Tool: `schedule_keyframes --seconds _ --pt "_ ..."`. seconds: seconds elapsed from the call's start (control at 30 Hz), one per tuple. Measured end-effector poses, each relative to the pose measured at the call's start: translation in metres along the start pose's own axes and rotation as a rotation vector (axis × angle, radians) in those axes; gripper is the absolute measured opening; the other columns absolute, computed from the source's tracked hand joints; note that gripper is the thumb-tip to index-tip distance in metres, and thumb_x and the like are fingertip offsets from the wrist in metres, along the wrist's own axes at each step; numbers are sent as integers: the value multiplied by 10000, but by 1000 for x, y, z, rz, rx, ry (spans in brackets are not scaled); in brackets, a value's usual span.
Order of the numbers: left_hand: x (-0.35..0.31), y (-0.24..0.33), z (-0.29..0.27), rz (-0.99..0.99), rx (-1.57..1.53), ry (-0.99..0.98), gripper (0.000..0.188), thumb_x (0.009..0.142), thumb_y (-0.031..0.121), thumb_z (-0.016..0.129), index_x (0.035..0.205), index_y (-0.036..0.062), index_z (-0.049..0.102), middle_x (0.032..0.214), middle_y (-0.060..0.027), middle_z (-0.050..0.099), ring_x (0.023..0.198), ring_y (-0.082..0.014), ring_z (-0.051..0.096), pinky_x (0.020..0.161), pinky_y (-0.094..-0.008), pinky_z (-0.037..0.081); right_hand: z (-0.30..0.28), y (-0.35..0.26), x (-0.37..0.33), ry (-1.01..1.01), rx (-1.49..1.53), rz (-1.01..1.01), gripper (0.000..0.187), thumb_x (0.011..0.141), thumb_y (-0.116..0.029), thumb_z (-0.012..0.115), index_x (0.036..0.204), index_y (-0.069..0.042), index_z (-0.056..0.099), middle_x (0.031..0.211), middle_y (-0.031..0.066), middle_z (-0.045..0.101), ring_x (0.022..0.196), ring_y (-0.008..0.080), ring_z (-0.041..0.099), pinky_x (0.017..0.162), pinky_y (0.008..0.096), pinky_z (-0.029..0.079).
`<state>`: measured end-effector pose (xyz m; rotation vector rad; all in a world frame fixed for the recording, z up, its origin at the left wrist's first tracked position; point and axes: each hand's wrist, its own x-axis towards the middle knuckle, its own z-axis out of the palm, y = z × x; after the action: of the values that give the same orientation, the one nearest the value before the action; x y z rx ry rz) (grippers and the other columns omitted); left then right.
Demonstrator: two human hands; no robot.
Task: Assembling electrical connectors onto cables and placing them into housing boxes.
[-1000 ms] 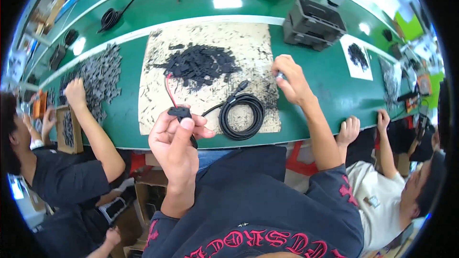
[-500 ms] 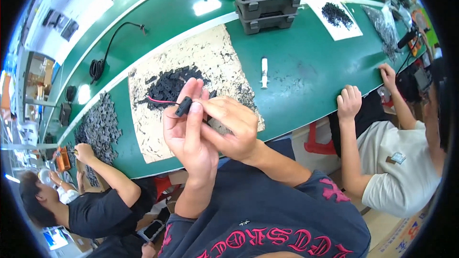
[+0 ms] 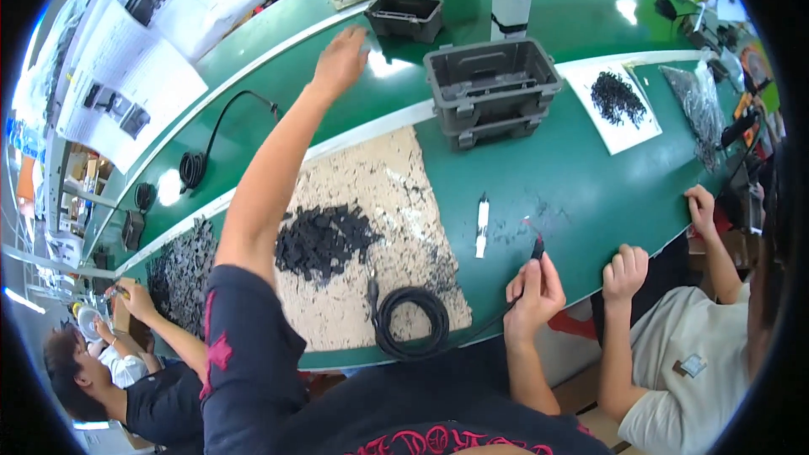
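Observation:
Stretched out over the far part of the bench, my left hand (image 3: 341,61) is just left of a small dark grey bin (image 3: 408,18). Its fingers are extended, and no object shows in them. My right hand (image 3: 534,293) is raised above the bench's near edge at the right, pinching the black end of a cable (image 3: 537,251) with a thin red wire sticking up from it. From that hand the cable runs left to a black coil (image 3: 386,333) lying on the near edge of a stained beige board (image 3: 362,177). A pile of flat black pieces (image 3: 324,240) covers the board's middle.
Stacked grey crates (image 3: 493,88) stand beyond the board. A white syringe-like tube (image 3: 482,227) lies right of it. Small black parts (image 3: 618,99) rest on a white sheet. Co-workers sit on both sides; one's fist (image 3: 625,272) is near my right hand.
My hands have parted: the left has let go and reached far forward, while the right has moved right with the cable end. The cable coil has come into sight on the board.

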<state>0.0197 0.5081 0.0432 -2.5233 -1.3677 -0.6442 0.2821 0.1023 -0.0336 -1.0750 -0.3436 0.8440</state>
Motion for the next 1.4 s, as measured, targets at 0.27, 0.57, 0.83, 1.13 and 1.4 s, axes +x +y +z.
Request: schedule_keyframes --seconds 0.27,0.57,0.83,1.13,1.4 --pt "108 -38 62 8 267 -318 605 832 326 746 1366 169 507 1480 -90 451 1437 -307 311 1179 -464 269 2 10 8 -62 -234 -139 249 935 34 581 1176 76 627 802 51 580 513 58 474 412 214 369" --pt "-6 -46 -55 -594 -317 -201 412 898 412 661 955 6 694 777 -147 689 702 -246 661 687 -368 506 7 4 5 -140 -223 -114 259 906 42 625 1161 78 641 831 26 563 567 45 479 450 197 366" --pt "-234 68 -214 -1199 -1254 85 397 993 344 563 1105 -25 657 983 -64 706 833 -128 669 736 -292 549 90 -54 -11 -659 -447 -595 296 764 51 759 1056 60 711 735 59 604 607 106 492 547 240 395" --pt "-345 132 -249 -1235 -1482 303 369 995 271 560 1173 -48 612 1077 -124 689 916 -173 683 822 -307 558 169 -41 -84 -1135 -542 -819 216 756 -75 777 950 -3 715 748 91 633 609 252 615 534 333 473" --pt "-363 142 -256 -1207 -1539 305 362 981 268 579 1159 -46 613 1067 -122 688 906 -169 682 812 -302 558 170 -31 -108 -1095 -465 -820 217 753 -54 788 961 -14 740 667 43 584 495 101 451 456 255 336"
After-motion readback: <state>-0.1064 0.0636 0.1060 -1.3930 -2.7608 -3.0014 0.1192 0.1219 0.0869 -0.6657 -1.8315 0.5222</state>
